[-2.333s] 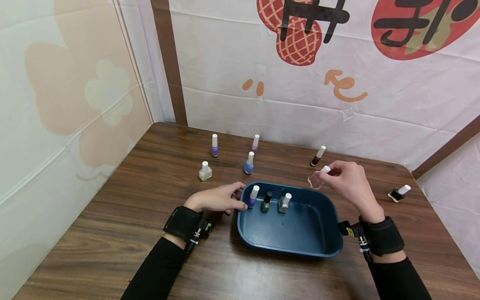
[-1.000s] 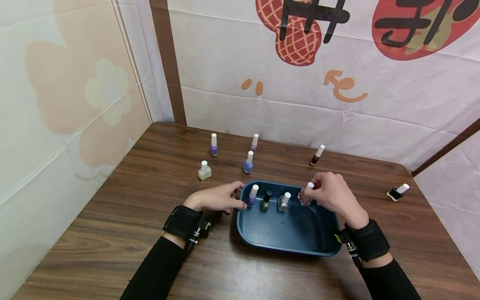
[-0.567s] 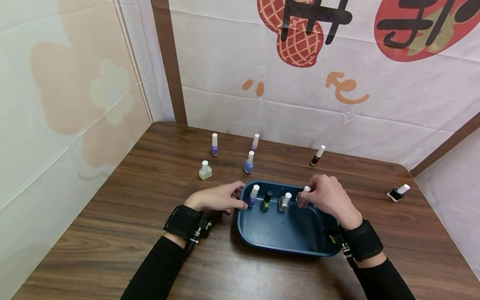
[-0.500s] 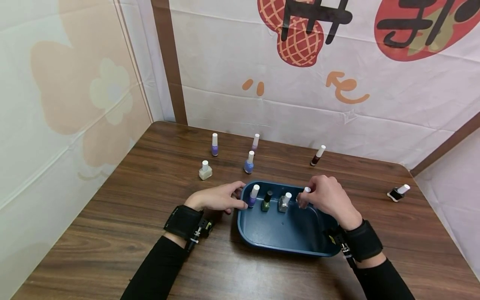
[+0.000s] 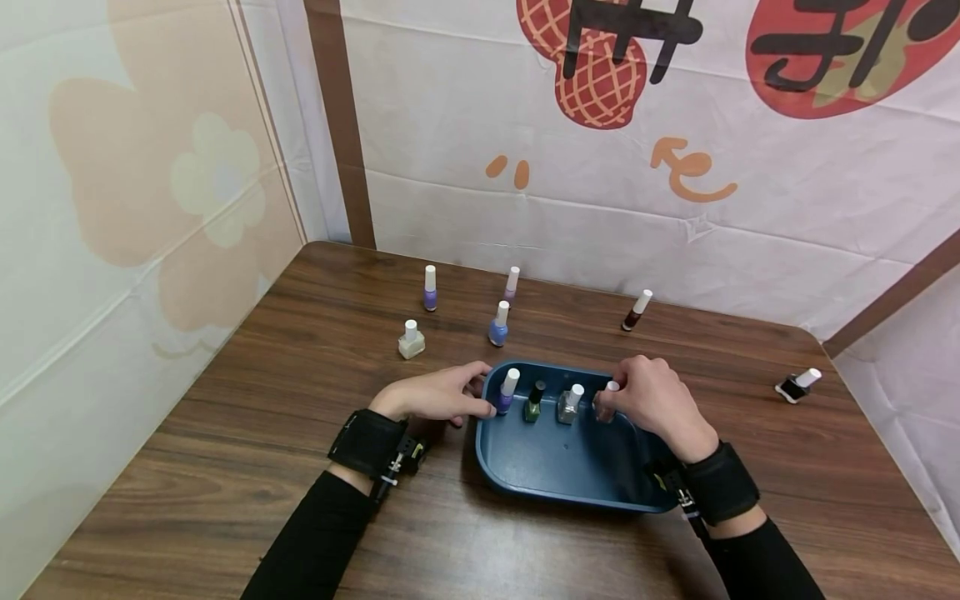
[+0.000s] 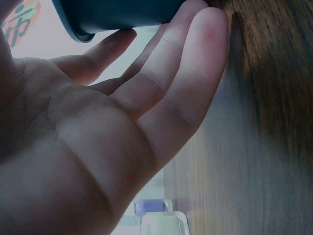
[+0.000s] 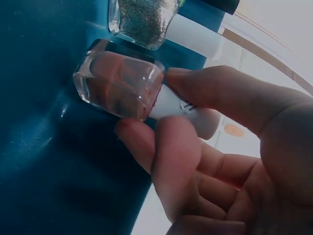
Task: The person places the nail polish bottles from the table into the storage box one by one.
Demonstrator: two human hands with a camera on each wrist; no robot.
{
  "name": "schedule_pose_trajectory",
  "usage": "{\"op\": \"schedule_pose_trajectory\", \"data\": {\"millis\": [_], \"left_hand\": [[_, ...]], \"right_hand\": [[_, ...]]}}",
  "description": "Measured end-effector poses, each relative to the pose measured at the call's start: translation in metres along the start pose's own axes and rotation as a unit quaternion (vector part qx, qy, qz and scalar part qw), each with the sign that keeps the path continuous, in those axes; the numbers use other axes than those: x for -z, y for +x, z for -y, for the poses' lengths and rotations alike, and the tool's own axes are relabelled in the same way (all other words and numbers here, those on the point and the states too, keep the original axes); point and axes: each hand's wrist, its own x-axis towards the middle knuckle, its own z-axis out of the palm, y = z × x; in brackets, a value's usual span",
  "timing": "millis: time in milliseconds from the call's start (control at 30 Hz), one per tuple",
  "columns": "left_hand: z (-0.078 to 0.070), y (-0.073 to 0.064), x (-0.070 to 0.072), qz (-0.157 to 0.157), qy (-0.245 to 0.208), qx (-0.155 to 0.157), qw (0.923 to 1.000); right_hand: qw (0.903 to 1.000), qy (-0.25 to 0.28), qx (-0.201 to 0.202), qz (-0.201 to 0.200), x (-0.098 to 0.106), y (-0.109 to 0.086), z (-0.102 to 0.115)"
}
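Observation:
My right hand (image 5: pixel 660 404) pinches a nail polish bottle (image 7: pixel 120 83) by its white cap, between thumb and fingers. Its glass is clear with pinkish-brown polish, and it is inside the blue tray (image 5: pixel 562 492) near the back right; whether it bears on the floor is hard to tell. Left of it in a row stand a silver glitter nail polish (image 5: pixel 567 408), a green one with a black cap (image 5: pixel 533 403) and a purple one (image 5: pixel 507 393). My left hand (image 5: pixel 438 394) rests against the tray's left end, thumb at the rim, lightly bent fingers (image 6: pixel 168 73) along the outer wall.
Behind the tray stand a blue polish (image 5: pixel 498 325), a lilac one (image 5: pixel 512 285), a purple one (image 5: pixel 430 289) and a dark red one (image 5: pixel 636 311). A cream bottle (image 5: pixel 411 342) stands left, a black one (image 5: pixel 797 386) far right. A printed cloth (image 5: pixel 450 217) hangs behind the table.
My right hand has brought the pinkish bottle from behind the tray's back rim leftward and down into it, beside the silver glitter bottle. The left hand has stayed at the tray's end.

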Motion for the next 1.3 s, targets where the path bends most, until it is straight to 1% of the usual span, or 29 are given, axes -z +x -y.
{"op": "schedule_pose_trajectory", "data": {"millis": [300,800,967,1300], "left_hand": [[-0.0032,-0.0014,0.0005,0.001,0.001,0.004,1.0000],[-0.0025,-0.0012,-0.0002,0.000,-0.002,0.001,1.0000],[-0.0012,-0.0039,0.0001,0.003,0.002,-0.001,1.0000],[-0.0008,-0.0050,0.0001,0.008,-0.001,0.000,1.0000]], "right_hand": [[0.9999,-0.002,-0.011,0.007,0.0001,0.0007,-0.0011],[0.9997,-0.008,-0.022,0.009,-0.0040,0.0011,-0.0032],[0.9995,-0.012,-0.028,0.008,-0.0059,-0.0022,-0.0010],[0.9994,0.009,-0.026,0.022,-0.0053,-0.0058,0.0006]]}}
